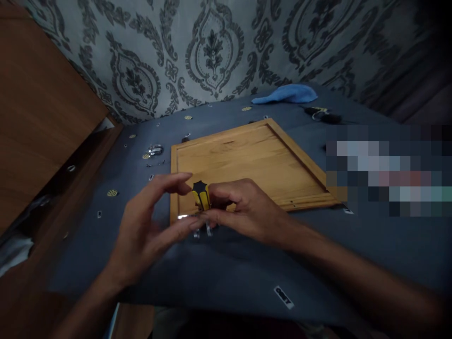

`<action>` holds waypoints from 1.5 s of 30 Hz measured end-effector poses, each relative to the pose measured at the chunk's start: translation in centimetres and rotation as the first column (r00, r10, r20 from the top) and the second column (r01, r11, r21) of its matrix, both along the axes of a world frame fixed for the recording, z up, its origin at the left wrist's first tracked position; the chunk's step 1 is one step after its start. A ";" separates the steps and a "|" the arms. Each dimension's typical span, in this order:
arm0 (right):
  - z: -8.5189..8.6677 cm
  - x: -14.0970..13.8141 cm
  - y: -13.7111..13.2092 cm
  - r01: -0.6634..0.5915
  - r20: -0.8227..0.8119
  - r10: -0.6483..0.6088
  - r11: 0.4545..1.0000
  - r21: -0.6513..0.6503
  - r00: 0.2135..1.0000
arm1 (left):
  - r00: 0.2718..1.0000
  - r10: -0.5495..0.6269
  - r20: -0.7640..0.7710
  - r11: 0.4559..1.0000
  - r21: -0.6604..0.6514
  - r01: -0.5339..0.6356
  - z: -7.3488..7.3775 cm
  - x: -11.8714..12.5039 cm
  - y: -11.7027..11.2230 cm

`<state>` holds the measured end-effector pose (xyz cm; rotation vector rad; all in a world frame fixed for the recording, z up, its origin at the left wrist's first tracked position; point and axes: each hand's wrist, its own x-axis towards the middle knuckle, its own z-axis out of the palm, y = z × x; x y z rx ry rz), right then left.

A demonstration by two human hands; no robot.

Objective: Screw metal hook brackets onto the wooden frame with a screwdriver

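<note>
A framed wooden panel lies flat on a blue-grey sheet. At its near left corner a screwdriver with a yellow and black handle stands upright. My right hand is closed round that handle from the right. My left hand reaches in from the left, fingers curved and apart, its fingertips touching a small shiny metal fitting at the panel's edge, just under the screwdriver. The screwdriver's tip is hidden behind my fingers.
A brown wooden cabinet side stands at the left. Small metal parts lie on the sheet beyond the panel's left corner. A blue cloth and a dark object lie at the far right. Patterned wallpaper covers the back wall.
</note>
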<state>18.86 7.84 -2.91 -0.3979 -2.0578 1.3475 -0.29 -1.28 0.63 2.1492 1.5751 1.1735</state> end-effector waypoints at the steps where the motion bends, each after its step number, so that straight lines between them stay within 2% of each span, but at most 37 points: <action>1: 0.0 0.0 0.0 -0.002 -0.009 0.002 1.000 -0.006 1.000 | 0.999 -0.008 -0.041 1.000 0.018 0.009 0.4 0.4 0.1; 4: -0.1 -0.1 -0.1 -0.010 -0.044 0.009 0.999 -0.030 0.999 | 0.991 -0.029 -0.131 0.999 0.032 0.033 0.8 1.4 0.7; 6: -0.1 -0.1 0.0 -0.011 -0.055 0.010 1.000 -0.021 0.998 | 0.992 -0.026 -0.126 0.999 0.026 0.030 0.7 1.7 1.0; 9: 0.0 0.1 0.1 0.004 -0.054 -0.001 0.999 0.042 0.999 | 0.995 -0.005 -0.102 0.999 0.039 0.009 0.7 2.0 1.3; 12: -0.4 0.9 0.1 0.072 0.001 -0.073 0.985 0.159 0.997 | 0.997 -0.007 -0.081 0.999 0.049 0.011 0.7 2.2 1.5; 15: -1.7 2.4 -0.3 0.115 0.128 -0.172 0.923 0.367 0.977 | 0.999 0.015 -0.050 0.998 0.058 -0.012 0.5 2.0 1.5; 19: -3.8 3.9 -1.4 0.025 0.245 -0.212 0.802 0.597 0.946 | 0.998 0.059 -0.011 0.996 0.066 -0.058 0.0 1.6 1.4; 21: -4.4 4.1 -1.8 -0.019 0.276 -0.219 0.751 0.660 0.936 | 0.998 0.056 0.007 0.997 0.061 -0.056 -0.1 1.5 1.4; 25: -4.8 3.8 -1.9 -0.084 0.311 -0.200 0.705 0.704 0.929 | 0.999 0.043 0.026 0.997 0.067 -0.044 -0.3 1.6 1.5; 34: -5.3 3.5 -1.6 -0.094 0.287 -0.250 0.581 0.809 0.925 | 0.999 0.038 0.010 0.995 0.094 -0.038 -0.1 1.5 1.5; 37: -5.2 3.6 -1.6 -0.132 0.322 -0.245 0.573 0.809 0.915 | 1.000 0.020 0.011 0.997 0.070 -0.021 0.1 1.4 1.6; 45: -5.0 3.7 -1.9 -0.134 0.336 -0.254 0.583 0.801 0.907 | 1.000 0.018 0.012 1.000 0.012 -0.019 0.5 1.3 1.5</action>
